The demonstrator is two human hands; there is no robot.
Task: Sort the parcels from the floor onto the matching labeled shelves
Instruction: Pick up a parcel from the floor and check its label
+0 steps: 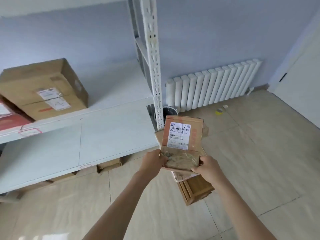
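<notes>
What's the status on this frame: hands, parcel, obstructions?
Left hand, right hand both gripping small parcel, label up. Shelf ahead bare. Nothing blocking.

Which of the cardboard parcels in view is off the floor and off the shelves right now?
The small parcel, gripped by left hand and right hand; the others rest on shelf or floor.
</notes>
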